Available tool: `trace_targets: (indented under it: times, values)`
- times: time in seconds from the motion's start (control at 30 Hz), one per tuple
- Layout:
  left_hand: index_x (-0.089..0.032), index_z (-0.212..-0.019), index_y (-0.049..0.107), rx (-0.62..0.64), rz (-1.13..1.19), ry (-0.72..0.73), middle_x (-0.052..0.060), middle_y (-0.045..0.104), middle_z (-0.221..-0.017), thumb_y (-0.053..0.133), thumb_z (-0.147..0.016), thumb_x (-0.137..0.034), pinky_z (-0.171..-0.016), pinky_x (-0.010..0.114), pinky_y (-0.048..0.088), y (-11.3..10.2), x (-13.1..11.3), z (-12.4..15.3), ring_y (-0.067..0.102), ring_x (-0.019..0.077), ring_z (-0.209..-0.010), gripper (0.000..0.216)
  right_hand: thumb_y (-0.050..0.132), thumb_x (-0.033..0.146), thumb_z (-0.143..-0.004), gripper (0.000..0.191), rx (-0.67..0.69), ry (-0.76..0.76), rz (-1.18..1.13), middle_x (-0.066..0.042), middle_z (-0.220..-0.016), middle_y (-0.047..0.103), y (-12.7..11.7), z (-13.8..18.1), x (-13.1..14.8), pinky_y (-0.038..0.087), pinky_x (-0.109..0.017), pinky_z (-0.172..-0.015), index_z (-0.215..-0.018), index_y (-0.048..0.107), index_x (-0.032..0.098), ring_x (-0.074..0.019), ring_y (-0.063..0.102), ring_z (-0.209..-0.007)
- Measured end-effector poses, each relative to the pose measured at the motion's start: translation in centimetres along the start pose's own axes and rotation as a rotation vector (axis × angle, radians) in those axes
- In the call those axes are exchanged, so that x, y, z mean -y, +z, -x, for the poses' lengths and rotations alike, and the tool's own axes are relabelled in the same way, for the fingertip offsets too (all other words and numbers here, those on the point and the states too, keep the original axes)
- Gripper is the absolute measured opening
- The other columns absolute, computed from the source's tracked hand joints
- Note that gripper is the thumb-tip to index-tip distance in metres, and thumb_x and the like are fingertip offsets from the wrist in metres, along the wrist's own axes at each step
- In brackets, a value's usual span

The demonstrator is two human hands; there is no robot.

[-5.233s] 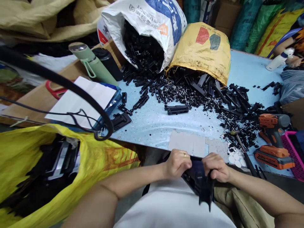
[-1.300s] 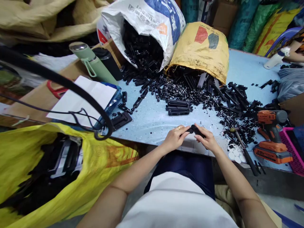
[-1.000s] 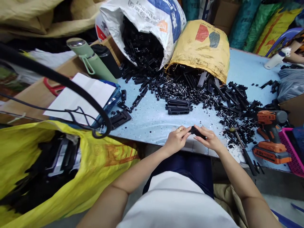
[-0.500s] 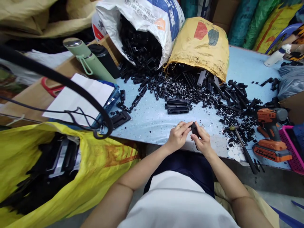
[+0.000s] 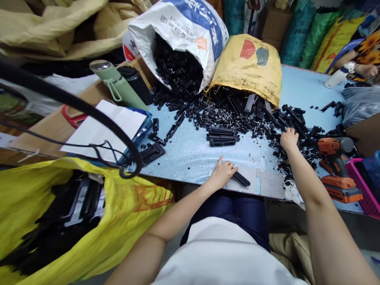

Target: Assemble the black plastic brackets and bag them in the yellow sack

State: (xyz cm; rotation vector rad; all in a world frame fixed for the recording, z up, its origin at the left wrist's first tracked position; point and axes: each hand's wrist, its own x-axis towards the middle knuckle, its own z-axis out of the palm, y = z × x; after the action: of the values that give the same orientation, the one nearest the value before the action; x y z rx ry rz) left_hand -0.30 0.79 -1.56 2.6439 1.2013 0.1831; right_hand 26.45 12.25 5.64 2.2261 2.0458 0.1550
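My left hand (image 5: 224, 173) rests near the front edge of the light blue table (image 5: 190, 154). Its fingers pinch one end of a flat black plastic piece (image 5: 242, 179) that lies on a grey patch. My right hand (image 5: 289, 138) reaches out to the right into a scatter of small black parts (image 5: 255, 118). Its fingers curl down among them, and what they hold, if anything, is hidden. A short stack of black pieces (image 5: 222, 135) lies just beyond my left hand.
A white sack (image 5: 184, 27) and a yellow sack (image 5: 249, 63) spill black parts at the back. An orange drill (image 5: 337, 156) and pink basket (image 5: 363, 184) stand right. Left are a green bottle (image 5: 118, 85), paper (image 5: 103, 126) and a yellow bag (image 5: 124, 206). Another person's hand (image 5: 367, 70) is at top right.
My hands were together working a black piece at the table edge. Now they are apart: the left keeps the piece down on the table and the right has reached into the parts pile.
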Motion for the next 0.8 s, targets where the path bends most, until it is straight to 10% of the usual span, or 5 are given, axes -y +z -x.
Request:
trace_targets:
  times: [0.33, 0.47, 0.63, 0.8]
  values:
    - [-0.017, -0.106, 0.058, 0.003, -0.053, -0.155, 0.01, 0.062, -0.089, 0.047, -0.086, -0.018, -0.075, 0.034, 0.04, -0.3, 2.0, 1.6, 0.056, 0.0226, -0.09, 0.022, 0.035, 0.005, -0.084, 0.045, 0.123, -0.809, -0.042, -0.004, -0.131, 0.048, 4.2, 9.1, 2.0, 0.038, -0.033, -0.086, -0.119, 0.053, 0.025, -0.0176, 0.046, -0.109]
    - [-0.017, -0.116, 0.052, 0.032, 0.044, -0.127, 0.011, 0.06, -0.098, 0.054, -0.084, -0.027, -0.076, 0.034, 0.042, 0.0, 1.0, 0.5, 0.055, 0.024, -0.094, 0.033, 0.037, 0.028, -0.091, 0.035, -0.032, -0.477, -0.065, -0.016, -0.122, 0.052, 5.4, 10.2, 4.8, 0.041, -0.036, -0.08, -0.12, 0.051, 0.014, -0.0247, 0.05, -0.102]
    - [-0.017, -0.113, 0.053, 0.054, 0.103, -0.083, 0.01, 0.06, -0.099, 0.046, -0.087, -0.023, -0.079, 0.033, 0.043, 0.4, 0.5, -0.7, 0.054, 0.0226, -0.097, 0.027, 0.04, 0.033, -0.09, 0.029, 0.125, -0.291, -0.042, -0.015, -0.101, 0.059, 4.2, 10.3, 7.7, 0.041, -0.03, -0.069, -0.099, 0.058, 0.012, -0.0237, 0.054, -0.093]
    - [-0.014, -0.113, 0.052, 0.076, 0.169, -0.062, 0.01, 0.059, -0.102, 0.038, -0.091, -0.024, -0.083, 0.034, 0.043, 0.3, 0.9, -0.7, 0.054, 0.0218, -0.099, 0.029, 0.04, 0.04, -0.091, 0.029, 0.259, -0.658, -0.146, -0.007, -0.091, 0.062, 3.2, 11.9, 4.4, 0.036, -0.024, -0.061, -0.1, 0.055, 0.017, -0.0164, 0.058, -0.079]
